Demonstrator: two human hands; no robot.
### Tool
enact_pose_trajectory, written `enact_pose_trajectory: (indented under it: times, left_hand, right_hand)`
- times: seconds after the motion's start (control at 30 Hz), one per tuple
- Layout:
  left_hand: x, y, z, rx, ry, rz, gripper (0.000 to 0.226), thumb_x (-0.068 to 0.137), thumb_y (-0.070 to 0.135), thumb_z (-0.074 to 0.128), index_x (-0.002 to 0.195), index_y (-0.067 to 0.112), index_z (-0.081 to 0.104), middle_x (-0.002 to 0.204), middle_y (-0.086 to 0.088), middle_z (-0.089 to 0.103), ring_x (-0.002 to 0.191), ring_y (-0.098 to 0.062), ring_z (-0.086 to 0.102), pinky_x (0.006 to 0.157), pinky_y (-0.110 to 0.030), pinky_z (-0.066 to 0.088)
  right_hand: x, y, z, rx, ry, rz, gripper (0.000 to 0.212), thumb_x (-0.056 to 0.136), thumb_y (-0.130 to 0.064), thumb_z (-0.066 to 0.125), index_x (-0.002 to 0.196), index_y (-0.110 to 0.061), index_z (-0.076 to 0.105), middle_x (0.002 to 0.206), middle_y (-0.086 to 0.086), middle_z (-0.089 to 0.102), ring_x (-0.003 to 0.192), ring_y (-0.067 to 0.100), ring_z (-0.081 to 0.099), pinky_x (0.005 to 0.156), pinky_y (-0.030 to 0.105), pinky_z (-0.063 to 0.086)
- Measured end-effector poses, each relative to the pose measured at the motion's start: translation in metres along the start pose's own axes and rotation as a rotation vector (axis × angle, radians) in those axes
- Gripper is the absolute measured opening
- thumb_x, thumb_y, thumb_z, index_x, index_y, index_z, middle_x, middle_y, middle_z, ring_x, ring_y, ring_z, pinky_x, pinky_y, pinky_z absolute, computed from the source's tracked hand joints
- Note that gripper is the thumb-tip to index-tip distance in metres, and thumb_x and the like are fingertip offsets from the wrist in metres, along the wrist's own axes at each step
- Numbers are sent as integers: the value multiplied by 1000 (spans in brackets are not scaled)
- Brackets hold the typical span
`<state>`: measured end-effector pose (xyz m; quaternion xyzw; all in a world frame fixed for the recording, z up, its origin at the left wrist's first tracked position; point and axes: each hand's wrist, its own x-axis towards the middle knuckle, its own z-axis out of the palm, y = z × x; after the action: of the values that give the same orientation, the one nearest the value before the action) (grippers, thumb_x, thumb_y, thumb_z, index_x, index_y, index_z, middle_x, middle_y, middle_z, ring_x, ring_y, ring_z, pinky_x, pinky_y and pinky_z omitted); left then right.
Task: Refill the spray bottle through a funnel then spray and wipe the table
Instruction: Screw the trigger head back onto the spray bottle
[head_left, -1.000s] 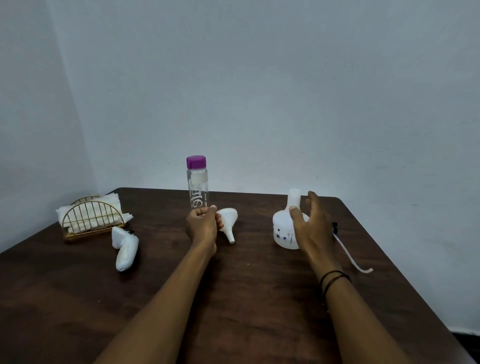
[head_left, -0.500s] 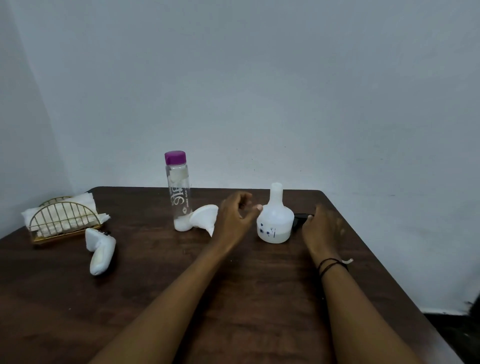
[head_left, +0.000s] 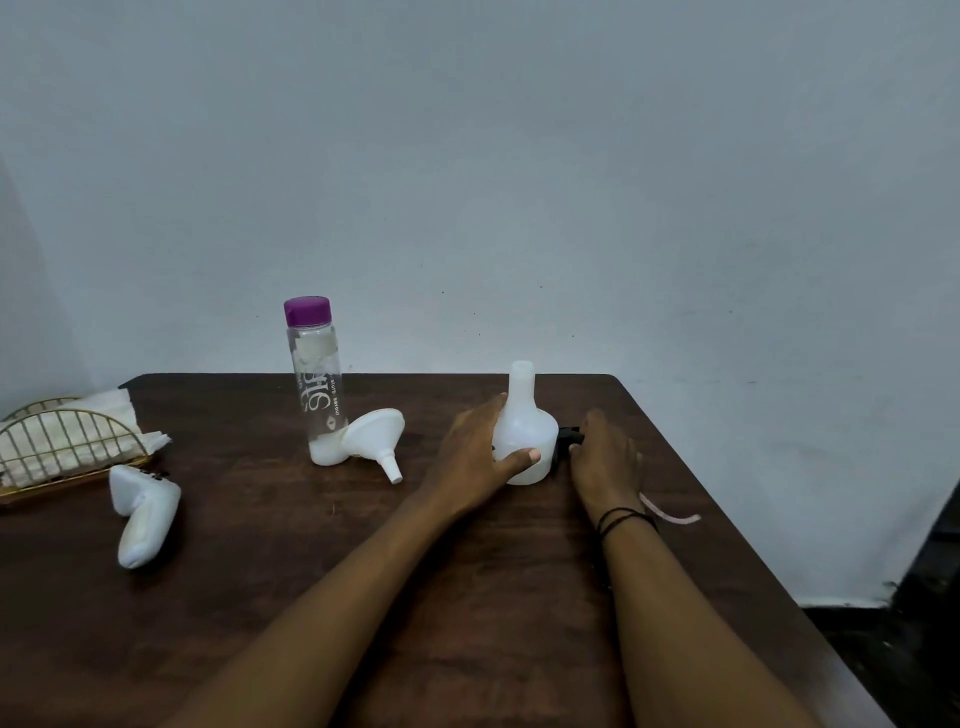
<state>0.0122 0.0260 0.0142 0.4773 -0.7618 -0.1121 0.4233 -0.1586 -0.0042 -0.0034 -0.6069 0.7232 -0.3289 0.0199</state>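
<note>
Seen from head height, looking down over a dark wooden worktop (head_left: 260, 597) against a pale wall. Near the far right corner, upright, a white spray bottle (head_left: 523, 439) with its neck uncapped. Left hand (head_left: 475, 457) wrapped around the bottle's left side, thumb curled across the front, fingers behind. Right hand (head_left: 605, 460) just beside the bottle on its right, palm down on the worktop, fingertips at a black spray head (head_left: 567, 440) lying against the bottle's base; grip on it hidden, cannot tell. Thin pale tube (head_left: 670, 513) trailing out past the right wrist toward the right edge. Dark bands (head_left: 621, 519) around that wrist. Toward the middle of the far edge, upright, a clear water bottle (head_left: 317, 384) with a purple cap. Touching its base, a white funnel (head_left: 373, 439) tipped on its side, spout pointing toward the near edge. By the left edge, a gold wire holder (head_left: 62, 452) with white napkins (head_left: 104, 415). Just in front of it, flat on the worktop, a rolled white cloth (head_left: 143, 512).
</note>
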Motion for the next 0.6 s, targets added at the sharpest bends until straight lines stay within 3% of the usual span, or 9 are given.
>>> enact_pose_trajectory:
  times: [0.17,0.23,0.37,0.47,0.53,0.6]
  left_hand:
    - [-1,-6,3,56,3,-13,63,88,43,69,140,15,45,135,2,54,117,-7,41,90,-21,27]
    - [-2,-7,3,55,-3,-18,66,88,45,68,142,18,42,137,3,52,122,-9,42,93,-22,27]
    - [-2,-9,5,50,-15,-45,69,88,48,68,144,20,39,141,3,49,121,-5,40,94,-22,28]
    - [-1,-11,8,45,-48,-101,77,86,55,65,149,25,32,149,3,43,133,-17,42,102,-30,36]
    - [-1,-12,9,58,-59,-126,80,86,58,64,150,25,29,152,3,40,135,-18,41,106,-35,38]
    - [0,-12,10,68,-52,-128,78,87,57,63,149,25,30,151,3,41,133,-17,41,102,-31,38]
  right_hand:
    - [4,-6,-7,306,93,57,11,87,-7,57,96,-11,53,101,10,63,91,30,60,76,40,50]
    - [8,-12,-16,437,167,70,16,90,-8,58,105,-10,58,108,9,62,97,29,60,76,33,47]
    - [8,-35,-44,586,343,-53,37,97,-9,55,134,-7,54,130,9,53,117,20,55,89,20,37]
    - [1,-56,-68,751,508,-189,32,96,-7,57,128,-8,60,122,1,54,105,8,56,87,15,46]
    - [-4,-66,-82,877,584,-231,29,95,-8,58,124,-9,61,117,-3,55,103,9,58,86,9,47]
    - [-8,-73,-93,1012,599,-246,28,95,-11,59,123,-9,58,116,-1,61,103,11,62,84,8,46]
